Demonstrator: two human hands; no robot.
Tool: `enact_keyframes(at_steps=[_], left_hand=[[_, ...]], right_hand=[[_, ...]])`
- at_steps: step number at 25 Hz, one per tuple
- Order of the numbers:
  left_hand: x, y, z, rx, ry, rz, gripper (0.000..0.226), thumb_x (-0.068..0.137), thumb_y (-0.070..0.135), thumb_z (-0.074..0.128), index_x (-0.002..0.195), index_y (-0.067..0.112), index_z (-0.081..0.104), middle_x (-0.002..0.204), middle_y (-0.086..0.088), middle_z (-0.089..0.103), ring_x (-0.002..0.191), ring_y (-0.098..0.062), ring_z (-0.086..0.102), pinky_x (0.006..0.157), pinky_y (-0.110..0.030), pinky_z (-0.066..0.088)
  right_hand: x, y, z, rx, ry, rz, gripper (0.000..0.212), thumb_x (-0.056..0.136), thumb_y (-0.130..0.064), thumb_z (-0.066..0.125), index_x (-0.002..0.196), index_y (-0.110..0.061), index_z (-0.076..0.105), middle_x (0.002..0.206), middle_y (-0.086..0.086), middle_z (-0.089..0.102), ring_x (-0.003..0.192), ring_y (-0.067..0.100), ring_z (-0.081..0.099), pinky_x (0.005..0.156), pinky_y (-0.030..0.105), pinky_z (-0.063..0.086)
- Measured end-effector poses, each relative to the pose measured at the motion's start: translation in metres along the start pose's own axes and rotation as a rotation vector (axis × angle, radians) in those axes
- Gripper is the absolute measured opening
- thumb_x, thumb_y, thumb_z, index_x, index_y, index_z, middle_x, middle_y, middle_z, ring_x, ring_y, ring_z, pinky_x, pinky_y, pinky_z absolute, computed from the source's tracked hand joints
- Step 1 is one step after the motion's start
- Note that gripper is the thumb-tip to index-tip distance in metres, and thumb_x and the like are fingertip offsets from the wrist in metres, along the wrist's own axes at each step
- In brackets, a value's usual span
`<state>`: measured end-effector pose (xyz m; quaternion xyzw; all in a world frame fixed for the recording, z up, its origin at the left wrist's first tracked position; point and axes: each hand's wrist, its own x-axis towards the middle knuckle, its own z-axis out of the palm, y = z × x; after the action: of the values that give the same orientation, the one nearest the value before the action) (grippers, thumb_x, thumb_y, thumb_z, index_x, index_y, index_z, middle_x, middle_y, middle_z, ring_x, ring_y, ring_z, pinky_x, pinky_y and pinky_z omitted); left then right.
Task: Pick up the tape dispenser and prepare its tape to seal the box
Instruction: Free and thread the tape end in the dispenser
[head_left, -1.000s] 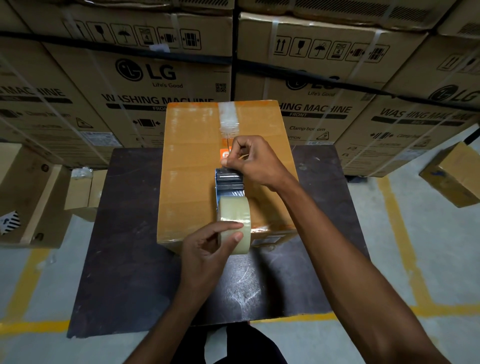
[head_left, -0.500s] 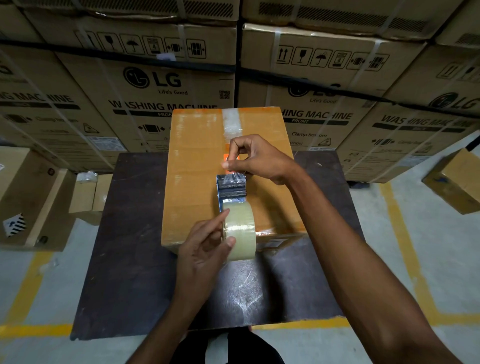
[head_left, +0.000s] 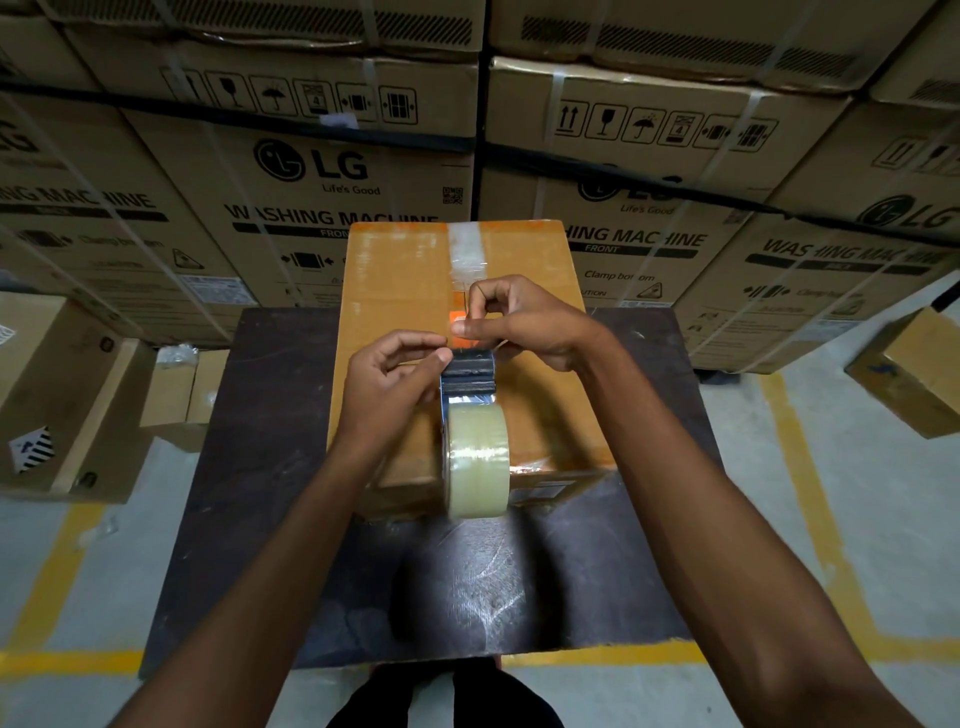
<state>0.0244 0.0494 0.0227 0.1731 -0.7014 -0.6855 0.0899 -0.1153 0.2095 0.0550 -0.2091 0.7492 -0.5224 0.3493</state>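
The tape dispenser (head_left: 470, 415) rests on top of the orange box (head_left: 395, 312), roll end toward the person, on the dark worktop (head_left: 260, 467). The left hand (head_left: 387, 387) pinches the dispenser head; the right hand (head_left: 519, 322) pinches the free tape end just beyond it — no grip on the handle. Risk: the clear tape may fold onto itself, stick to the fingers, or slip back onto the roll if tension drops.

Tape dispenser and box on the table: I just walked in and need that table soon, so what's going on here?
A person is working the free end of the clear tape at the head of a blue tape dispenser holding a big clear roll. Both the left hand and right hand pinch at its front edge, above the orange-brown cardboard box on the dark table. The box's seam is only partly taped.
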Motion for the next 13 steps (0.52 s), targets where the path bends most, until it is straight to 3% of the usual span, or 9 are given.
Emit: enact_keyframes(at_steps=[3, 6, 10, 13], left_hand=[[0.009, 0.001, 0.001, 0.020, -0.010, -0.008, 0.004, 0.096, 0.011, 0.076, 0.095, 0.012, 0.080, 0.087, 0.006, 0.082, 0.077, -0.005, 0.075, 0.069, -0.031, 0.061], [0.014, 0.002, 0.004, 0.017, -0.017, -0.043, 0.013, 0.096, 0.012, 0.077, 0.085, 0.017, 0.081, 0.085, 0.003, 0.082, 0.078, -0.011, 0.075, 0.071, -0.036, 0.061], [0.014, 0.004, 0.008, 0.031, -0.001, -0.026, 0.014, 0.096, 0.010, 0.076, 0.083, 0.017, 0.080, 0.080, 0.005, 0.081, 0.077, -0.012, 0.076, 0.066, -0.032, 0.061], [0.013, 0.005, 0.008, 0.040, -0.008, -0.022, 0.012, 0.096, 0.011, 0.076, 0.086, 0.015, 0.080, 0.083, 0.005, 0.082, 0.080, -0.013, 0.077, 0.069, -0.037, 0.064]], right_hand=[[0.001, 0.000, -0.001, 0.040, -0.012, 0.003, 0.034, 0.092, -0.019, 0.082, 0.074, -0.019, 0.053, 0.093, 0.014, 0.057, 0.064, 0.009, 0.063, 0.049, 0.022, 0.046], [0.002, 0.000, -0.004, 0.084, -0.052, 0.068, 0.031, 0.093, -0.020, 0.080, 0.077, -0.019, 0.054, 0.087, 0.012, 0.058, 0.067, 0.011, 0.063, 0.051, 0.026, 0.053], [0.001, 0.000, -0.007, 0.160, -0.135, 0.196, 0.023, 0.097, -0.022, 0.075, 0.084, -0.018, 0.056, 0.104, 0.016, 0.059, 0.085, 0.018, 0.066, 0.058, 0.031, 0.060], [-0.002, 0.004, -0.008, 0.204, -0.138, 0.230, 0.022, 0.097, -0.024, 0.075, 0.086, -0.017, 0.057, 0.101, 0.011, 0.065, 0.093, 0.021, 0.071, 0.068, 0.038, 0.065]])
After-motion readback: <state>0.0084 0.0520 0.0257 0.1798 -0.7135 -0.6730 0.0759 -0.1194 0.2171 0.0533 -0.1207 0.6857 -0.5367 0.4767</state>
